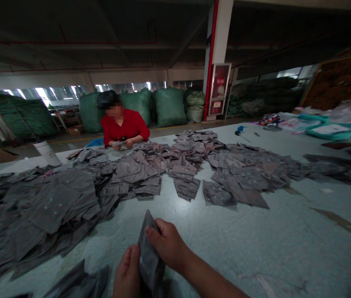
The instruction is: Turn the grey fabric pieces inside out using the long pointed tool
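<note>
Grey cloth (148, 256) stands nearly on edge above the near side of the counter (219, 252), gripped between the person's two hands. The right hand (167, 244) pinches it near the upper end, thumb laid across the face and fingers curled behind, while the left hand (127, 273) closes on the opposite edge lower down; a hold from both sides like this probably keeps limp material from sagging or slipping apart. Whether it is one folded piece or several layers cannot be told. Beyond it, loose grey pieces spread in overlapping heaps: a left heap (54, 203), a middle heap (141, 165) and a right heap (244, 165), leaving bare surface just in front of the hands, which likely gives them room to work. A few stray pieces (79, 281) lie at the near left, close to the left hand. Across the counter a co-worker in a red top (127, 124) bends over the far edge, within reach of the middle heap. A white tumbler (47, 153) stands behind the left heap, perhaps put there to be clear of the handling.
</note>
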Demonstrator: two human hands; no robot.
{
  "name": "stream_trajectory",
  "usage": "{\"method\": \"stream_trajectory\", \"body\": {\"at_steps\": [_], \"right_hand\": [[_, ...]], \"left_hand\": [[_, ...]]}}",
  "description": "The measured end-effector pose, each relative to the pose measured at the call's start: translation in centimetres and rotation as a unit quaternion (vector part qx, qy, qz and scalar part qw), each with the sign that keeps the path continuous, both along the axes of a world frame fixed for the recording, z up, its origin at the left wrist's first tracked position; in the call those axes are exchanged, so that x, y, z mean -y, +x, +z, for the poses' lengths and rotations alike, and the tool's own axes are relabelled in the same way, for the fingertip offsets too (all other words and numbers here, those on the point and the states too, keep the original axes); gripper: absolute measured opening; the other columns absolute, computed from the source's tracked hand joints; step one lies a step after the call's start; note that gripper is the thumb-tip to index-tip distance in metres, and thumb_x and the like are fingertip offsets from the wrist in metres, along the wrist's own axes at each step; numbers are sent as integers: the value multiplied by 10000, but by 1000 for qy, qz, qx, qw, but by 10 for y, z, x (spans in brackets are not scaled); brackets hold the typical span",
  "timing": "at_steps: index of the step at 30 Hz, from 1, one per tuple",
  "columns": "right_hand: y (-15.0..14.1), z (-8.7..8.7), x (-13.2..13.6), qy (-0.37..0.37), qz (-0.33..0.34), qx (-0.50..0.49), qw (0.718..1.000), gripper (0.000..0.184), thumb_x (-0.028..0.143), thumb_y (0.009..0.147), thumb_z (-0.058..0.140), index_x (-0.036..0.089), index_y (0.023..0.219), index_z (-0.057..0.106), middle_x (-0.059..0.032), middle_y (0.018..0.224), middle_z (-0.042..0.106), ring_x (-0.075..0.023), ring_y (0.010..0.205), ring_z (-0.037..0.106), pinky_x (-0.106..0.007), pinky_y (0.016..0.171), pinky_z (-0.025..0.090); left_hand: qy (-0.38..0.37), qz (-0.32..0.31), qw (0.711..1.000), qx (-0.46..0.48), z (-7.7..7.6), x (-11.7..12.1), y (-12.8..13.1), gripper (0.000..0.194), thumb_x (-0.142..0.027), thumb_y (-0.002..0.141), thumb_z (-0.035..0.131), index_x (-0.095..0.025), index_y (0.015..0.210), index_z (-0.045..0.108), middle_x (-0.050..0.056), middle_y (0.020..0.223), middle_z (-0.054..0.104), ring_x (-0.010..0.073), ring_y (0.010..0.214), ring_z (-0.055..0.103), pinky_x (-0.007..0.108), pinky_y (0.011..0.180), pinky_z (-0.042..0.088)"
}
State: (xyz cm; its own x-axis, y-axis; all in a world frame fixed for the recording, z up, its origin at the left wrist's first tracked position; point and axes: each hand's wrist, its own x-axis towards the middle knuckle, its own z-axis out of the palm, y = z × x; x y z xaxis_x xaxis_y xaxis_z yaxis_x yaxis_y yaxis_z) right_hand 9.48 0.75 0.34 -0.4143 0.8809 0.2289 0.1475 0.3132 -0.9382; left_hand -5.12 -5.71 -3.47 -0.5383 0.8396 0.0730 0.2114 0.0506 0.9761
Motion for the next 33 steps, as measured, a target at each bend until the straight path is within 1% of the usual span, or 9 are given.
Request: {"method": "stream_trajectory", "body": {"at_steps": [4, 7, 10, 15, 18, 22, 25, 29, 33], "right_hand": [[8, -12, 8, -11, -11, -5, 1000, 374, 409, 850, 363, 159, 575, 405, 45, 537, 364, -82, 528, 366, -187, 463, 249], [10, -13, 7, 12, -29, 8, 999, 362, 376, 854, 357, 160, 568, 406, 41, 535, 385, -82, 524, 383, -191, 476, 253], [10, -7, 3, 26, -30, 24, 999, 352, 385, 852, 364, 161, 588, 429, 42, 536, 394, -81, 517, 388, -189, 471, 248], [5, 5, -5, 67, -36, 44, 996, 300, 338, 835, 407, 165, 591, 429, 45, 535, 393, -80, 519, 393, -192, 479, 246], [-1, -2, -2, 64, -46, 25, 997, 356, 332, 856, 368, 162, 544, 390, 44, 514, 380, -77, 503, 383, -195, 478, 252], [-8, -16, 3, 8, -58, -38, 998, 403, 390, 877, 304, 163, 556, 389, 39, 514, 383, -79, 500, 381, -185, 460, 266], [-8, -10, 1, 32, -60, -12, 998, 403, 378, 877, 306, 162, 553, 410, 34, 512, 389, -83, 503, 394, -192, 464, 266], [-1, 1, -2, 99, -66, 53, 992, 361, 360, 863, 343, 169, 574, 440, 29, 524, 406, -89, 500, 386, -214, 490, 262], [-5, -19, 9, -11, -56, -57, 997, 425, 457, 864, 303, 174, 558, 386, 30, 519, 372, -90, 493, 356, -203, 467, 275]], "left_hand": [[21, 7, 995, -98, 52, -29, 10, 406, -466, 704, 475, -203, 1006, 544, 68, 1047, 584, 248, 1030, 490, 395, 912, 327], [34, -110, 982, -147, 73, -47, 21, 306, -465, 743, 438, -201, 802, 580, 19, 759, 596, 195, 799, 549, 295, 744, 411], [42, -125, 982, -132, 66, -55, 29, 298, -440, 757, 448, -196, 596, 507, -32, 547, 465, 137, 556, 458, 229, 532, 379], [64, -75, 995, -3, 43, -52, 39, 283, -448, 743, 477, -187, 639, 508, -37, 581, 461, 125, 582, 442, 210, 545, 381], [37, -63, 996, 50, 47, -47, 44, 300, -469, 734, 480, -177, 685, 534, -20, 624, 501, 139, 625, 472, 218, 577, 400], [17, -87, 996, 19, 61, -47, 42, 292, -448, 733, 498, -171, 645, 531, -27, 601, 496, 124, 597, 458, 205, 560, 384], [28, -94, 994, 48, 63, -50, 40, 281, -446, 711, 535, -171, 648, 537, -42, 587, 492, 109, 571, 452, 193, 537, 375], [38, -40, 978, 199, 51, -53, 48, 346, -501, 612, 609, -171, 705, 563, -39, 614, 548, 112, 578, 492, 203, 557, 414], [15, -41, 981, 191, 52, -50, 53, 389, -527, 584, 621, -154, 691, 597, -14, 602, 574, 128, 573, 510, 219, 553, 428]]}}
